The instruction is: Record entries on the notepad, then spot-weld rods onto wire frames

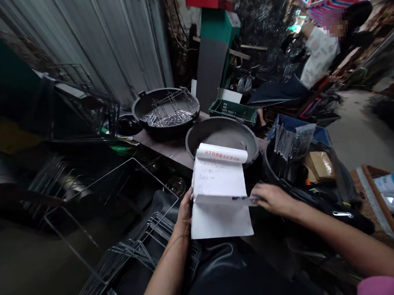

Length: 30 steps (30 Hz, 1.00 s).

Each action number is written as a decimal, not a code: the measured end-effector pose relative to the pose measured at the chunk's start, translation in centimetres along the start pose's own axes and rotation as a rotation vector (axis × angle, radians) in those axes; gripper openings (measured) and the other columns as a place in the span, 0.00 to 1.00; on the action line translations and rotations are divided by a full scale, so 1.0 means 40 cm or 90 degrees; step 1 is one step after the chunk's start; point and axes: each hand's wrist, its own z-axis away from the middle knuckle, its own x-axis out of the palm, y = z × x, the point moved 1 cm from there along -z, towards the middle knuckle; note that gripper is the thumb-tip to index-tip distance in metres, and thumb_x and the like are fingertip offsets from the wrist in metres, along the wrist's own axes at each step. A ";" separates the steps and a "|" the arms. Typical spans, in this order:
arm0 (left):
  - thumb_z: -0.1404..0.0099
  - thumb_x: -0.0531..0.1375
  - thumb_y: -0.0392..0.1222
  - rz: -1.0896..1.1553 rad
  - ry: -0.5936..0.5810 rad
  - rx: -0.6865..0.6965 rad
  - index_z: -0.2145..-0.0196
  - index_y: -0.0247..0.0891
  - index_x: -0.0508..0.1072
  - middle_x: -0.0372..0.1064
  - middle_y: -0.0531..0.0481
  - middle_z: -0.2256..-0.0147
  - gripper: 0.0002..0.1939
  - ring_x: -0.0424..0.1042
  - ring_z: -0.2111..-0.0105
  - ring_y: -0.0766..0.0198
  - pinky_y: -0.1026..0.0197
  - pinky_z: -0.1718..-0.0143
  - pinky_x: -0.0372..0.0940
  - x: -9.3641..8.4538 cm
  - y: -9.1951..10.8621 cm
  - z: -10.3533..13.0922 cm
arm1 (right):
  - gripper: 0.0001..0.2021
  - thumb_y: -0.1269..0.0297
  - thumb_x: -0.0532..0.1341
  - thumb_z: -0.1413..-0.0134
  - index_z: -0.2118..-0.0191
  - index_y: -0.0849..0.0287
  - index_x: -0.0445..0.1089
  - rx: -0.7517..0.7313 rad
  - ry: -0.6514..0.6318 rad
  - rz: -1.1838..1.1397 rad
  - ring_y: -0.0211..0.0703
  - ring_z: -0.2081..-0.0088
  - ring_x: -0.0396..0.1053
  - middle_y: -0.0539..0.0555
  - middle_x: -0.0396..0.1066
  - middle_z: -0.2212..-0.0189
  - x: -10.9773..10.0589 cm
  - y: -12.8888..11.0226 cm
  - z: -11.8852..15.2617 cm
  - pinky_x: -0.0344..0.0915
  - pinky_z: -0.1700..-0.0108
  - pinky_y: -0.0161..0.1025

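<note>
A white paper pad [223, 216] with its top sheets rolled back, showing red print, lies in front of me above my lap. My left hand [186, 208] grips its left edge, the fingers hidden behind the paper. At the right edge, my right hand [271, 200] is closed on a thin strip that reaches across the page; whether it is a sheet's edge or a separate tool cannot be made out. Faint handwriting shows on the upper page. Just behind the pad stands a round black pan [221, 134].
Another black pan [142, 107] holds metal wire pieces. Wire racks [140, 249] lie at my left. A green crate [233, 110] stands behind the pans. At right are a bucket of rods [269, 164] and a wicker basket [367, 188]. A person [322, 51] sits at the back right.
</note>
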 end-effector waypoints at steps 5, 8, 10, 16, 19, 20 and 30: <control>0.47 0.58 0.47 -0.029 0.068 0.041 0.58 0.28 0.70 0.73 0.44 0.75 0.22 0.72 0.74 0.55 0.55 0.68 0.67 0.001 0.002 0.005 | 0.08 0.64 0.52 0.48 0.66 0.58 0.67 0.081 0.288 0.097 0.43 0.67 0.63 0.55 0.66 0.68 -0.210 0.075 -0.038 0.57 0.67 0.36; 0.49 0.59 0.43 -0.076 0.038 0.074 0.53 0.31 0.66 0.73 0.45 0.71 0.25 0.72 0.75 0.56 0.56 0.70 0.67 -0.001 -0.002 0.005 | 0.08 0.63 0.53 0.50 0.67 0.58 0.67 0.150 0.440 0.131 0.46 0.67 0.63 0.56 0.66 0.68 -0.306 0.117 -0.083 0.55 0.68 0.37; 0.49 0.60 0.41 -0.115 -0.004 0.125 0.50 0.35 0.63 0.73 0.45 0.65 0.28 0.72 0.72 0.56 0.56 0.68 0.66 -0.003 -0.004 0.005 | 0.08 0.63 0.54 0.50 0.68 0.59 0.67 0.189 0.499 0.141 0.47 0.67 0.63 0.57 0.66 0.69 -0.342 0.143 -0.120 0.54 0.69 0.38; 0.52 0.61 0.38 -0.227 0.044 0.217 0.46 0.42 0.57 0.68 0.46 0.57 0.35 0.71 0.65 0.58 0.59 0.64 0.65 -0.018 -0.002 -0.020 | 0.09 0.64 0.54 0.51 0.67 0.61 0.69 0.284 0.524 0.169 0.47 0.66 0.64 0.58 0.68 0.68 -0.365 0.195 -0.215 0.54 0.69 0.37; 0.52 0.61 0.36 -0.266 0.065 0.286 0.46 0.45 0.57 0.63 0.49 0.50 0.35 0.65 0.54 0.57 0.61 0.56 0.61 -0.023 0.000 -0.034 | 0.10 0.63 0.54 0.51 0.66 0.62 0.69 0.321 0.512 0.159 0.47 0.66 0.64 0.59 0.69 0.67 -0.359 0.214 -0.242 0.54 0.69 0.37; 0.52 0.61 0.36 -0.276 0.062 0.308 0.46 0.46 0.57 0.61 0.50 0.48 0.35 0.62 0.51 0.57 0.62 0.54 0.59 -0.024 -0.001 -0.037 | 0.11 0.63 0.54 0.51 0.66 0.62 0.69 0.328 0.509 0.155 0.48 0.66 0.65 0.59 0.69 0.67 -0.356 0.220 -0.248 0.55 0.69 0.37; 0.50 0.62 0.38 -0.278 0.026 0.296 0.42 0.49 0.51 0.50 0.53 0.42 0.39 0.54 0.45 0.58 0.62 0.49 0.55 -0.023 -0.007 -0.038 | 0.13 0.61 0.55 0.51 0.61 0.61 0.69 0.410 0.473 0.118 0.48 0.65 0.66 0.59 0.70 0.65 -0.325 0.282 -0.303 0.59 0.66 0.39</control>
